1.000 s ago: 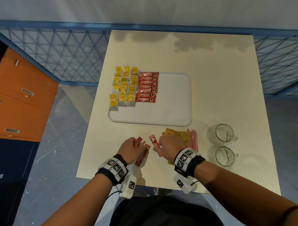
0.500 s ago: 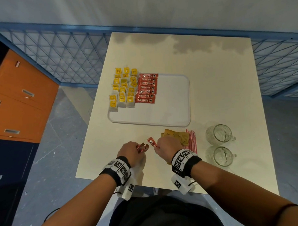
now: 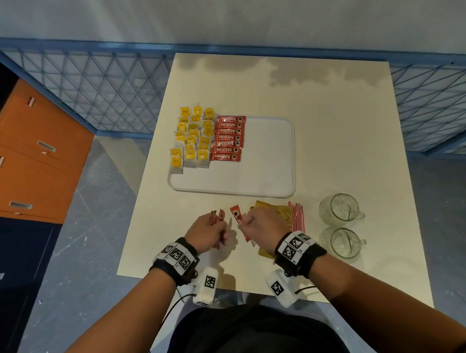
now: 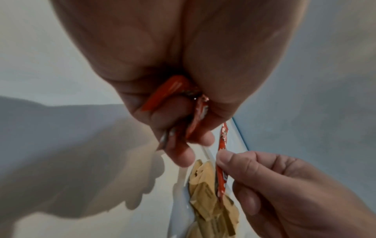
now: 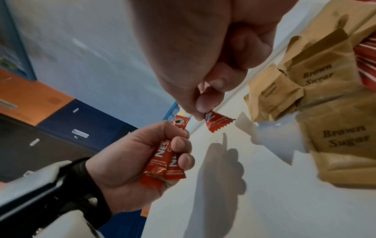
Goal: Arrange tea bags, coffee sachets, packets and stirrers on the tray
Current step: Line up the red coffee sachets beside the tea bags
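Left hand [image 3: 206, 232] clamped on two red coffee sachets [image 5: 165, 158]; right hand [image 3: 260, 224] pinching one sachet [image 3: 236, 215] above near bench [image 3: 331, 134], brown sugar packets [image 5: 317, 83] just right.

seven coffee sachets [image 3: 227, 138] on tray [image 3: 269, 174], three in hands; two glass mugs [image 3: 339, 208].
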Motion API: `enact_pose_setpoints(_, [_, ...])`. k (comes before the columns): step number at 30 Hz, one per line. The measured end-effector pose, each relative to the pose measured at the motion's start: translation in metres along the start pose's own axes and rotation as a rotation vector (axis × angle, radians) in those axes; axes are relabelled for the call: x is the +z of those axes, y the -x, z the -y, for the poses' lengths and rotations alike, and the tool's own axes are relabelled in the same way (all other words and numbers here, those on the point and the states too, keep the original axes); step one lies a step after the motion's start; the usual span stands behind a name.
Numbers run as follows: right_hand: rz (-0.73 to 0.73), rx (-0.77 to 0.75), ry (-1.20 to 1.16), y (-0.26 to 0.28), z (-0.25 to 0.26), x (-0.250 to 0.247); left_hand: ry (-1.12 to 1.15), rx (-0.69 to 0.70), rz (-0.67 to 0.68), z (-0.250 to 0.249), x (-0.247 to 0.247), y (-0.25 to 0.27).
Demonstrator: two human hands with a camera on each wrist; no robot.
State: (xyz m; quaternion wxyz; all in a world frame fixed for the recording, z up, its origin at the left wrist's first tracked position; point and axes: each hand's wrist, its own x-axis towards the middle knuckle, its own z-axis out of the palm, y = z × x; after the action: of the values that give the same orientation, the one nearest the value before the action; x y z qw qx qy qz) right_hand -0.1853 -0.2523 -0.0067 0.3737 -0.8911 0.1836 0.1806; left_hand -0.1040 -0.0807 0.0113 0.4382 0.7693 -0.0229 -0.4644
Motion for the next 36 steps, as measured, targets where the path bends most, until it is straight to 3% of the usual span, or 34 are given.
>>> enact_pose_setpoints(9, [-0.106,0.093,-0.329,0.004,0.016,-0.018,0.247,0.076,0.078,-0.006,-0.003,0.001])
enact_pose_setpoints(16, [-0.121,0.132,-0.525,-0.003,0.034,-0.018,0.087,0.205,0.091,-0.017,-0.019,0.002])
enact_pose_setpoints(21, [-0.148,0.143,-0.522,-0.013,0.05,-0.009,-0.047,0.334,0.055,-0.027,-0.032,0.002])
enact_pose_setpoints(32, [-0.142,0.17,-0.481,-0.034,0.065,-0.002,-0.206,0.263,-0.021,-0.026,-0.068,-0.013])
enact_pose_setpoints(36, [-0.143,0.188,-0.57,-0.039,0.068,-0.009,-0.224,0.274,0.003,-0.032,-0.079,-0.017])
